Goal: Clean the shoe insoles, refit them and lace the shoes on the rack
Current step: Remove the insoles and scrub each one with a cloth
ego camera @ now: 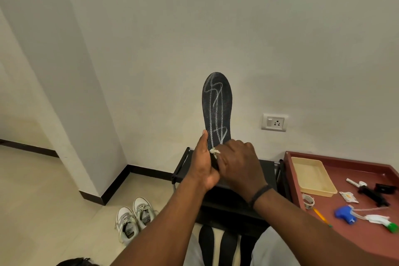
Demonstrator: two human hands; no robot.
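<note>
A black insole [217, 106] with whitish scribbled marks stands upright in front of the wall, above the black shoe rack [228, 203]. My left hand [205, 164] grips its heel end from the left. My right hand [239, 164] presses a small white wipe [214, 151] against the lower part of the insole. A pair of white laced sneakers [135, 218] stands on the floor left of the rack. Dark insoles or shoes [216, 244] lie below the rack top, partly hidden by my arms.
At the right a maroon tray table [306, 205] carries a beige plastic tray [313, 176], a tape roll [308, 201], a pencil, a sachet, a black tool [375, 192] and a blue-and-green spray head [367, 217]. A wall socket [274, 122] sits right of the insole.
</note>
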